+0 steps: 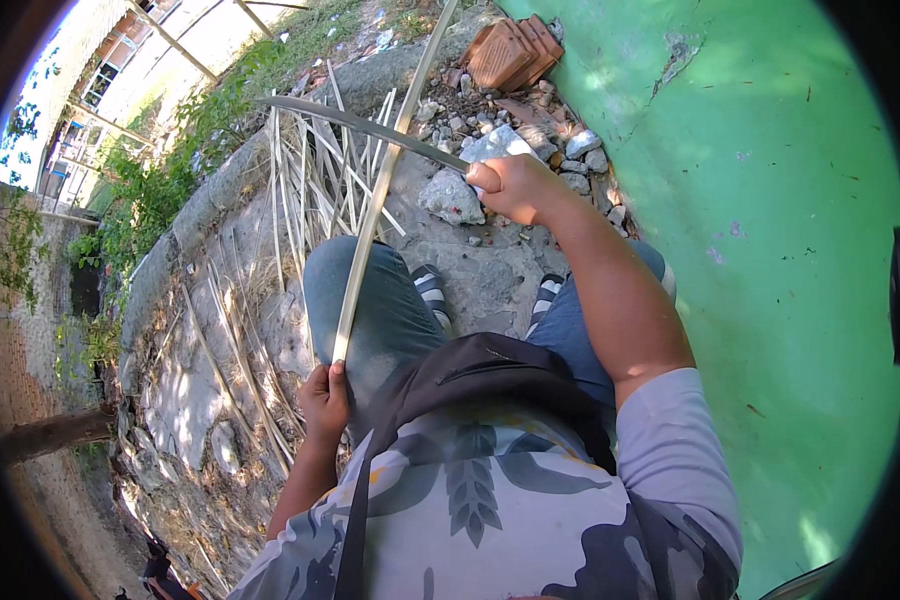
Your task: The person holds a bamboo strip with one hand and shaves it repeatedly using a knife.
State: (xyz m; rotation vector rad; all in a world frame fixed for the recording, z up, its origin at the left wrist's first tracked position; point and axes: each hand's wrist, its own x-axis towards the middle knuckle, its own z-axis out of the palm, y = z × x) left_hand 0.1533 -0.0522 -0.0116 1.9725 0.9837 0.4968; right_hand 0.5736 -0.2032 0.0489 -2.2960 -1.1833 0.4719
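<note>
Beyond left hand [324, 404], strip [370, 222] extends; knife [345, 117] perhaps touching.

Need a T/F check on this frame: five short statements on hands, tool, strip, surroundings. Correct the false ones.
1. The right grip holds a long knife by its handle. True.
2. The left grip holds a stone. False: it holds the lower end of a long pale strip.
3. In this view, the knife crosses the strip. True.
4. The person's feet are bare. False: they wear dark and white striped footwear.
5. A green surface fills much of the picture's right side. True.
</note>
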